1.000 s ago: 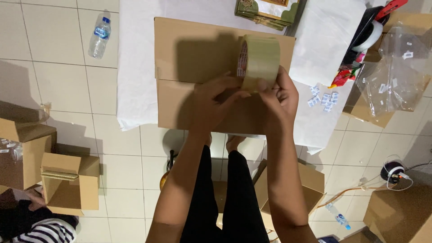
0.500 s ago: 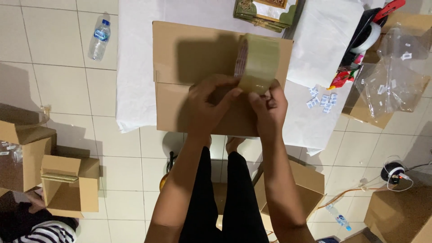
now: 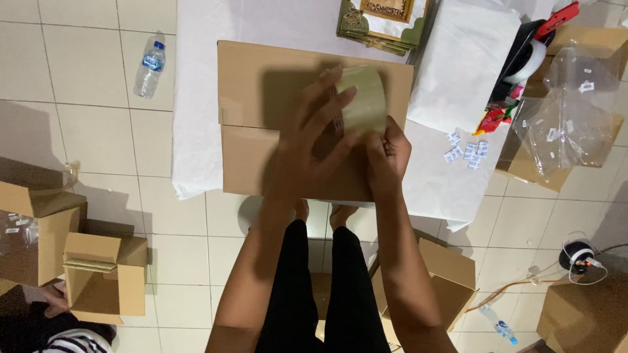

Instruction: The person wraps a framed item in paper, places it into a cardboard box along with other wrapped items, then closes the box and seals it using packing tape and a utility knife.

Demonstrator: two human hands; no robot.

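A closed brown cardboard box (image 3: 261,85) lies on a white-covered table (image 3: 196,131). Above the box's right half I hold a roll of clear packing tape (image 3: 363,98). My left hand (image 3: 307,147) is spread against the roll's left side, fingers reaching over its core. My right hand (image 3: 389,153) pinches the roll's lower right edge, at the tape's loose end. Both hands hover just over the box top near its front edge.
A water bottle (image 3: 149,67) lies on the tiled floor at left. Small open cardboard boxes (image 3: 104,274) sit at lower left beside another person's hand (image 3: 52,302). Decorated green-and-gold cards (image 3: 383,19), white sheets, plastic bags (image 3: 569,117) and small white packets (image 3: 466,151) are on the right.
The tape roll has shifted slightly left and lower over the box. My left hand has opened from a grip beneath the roll to a spread hold on its side.
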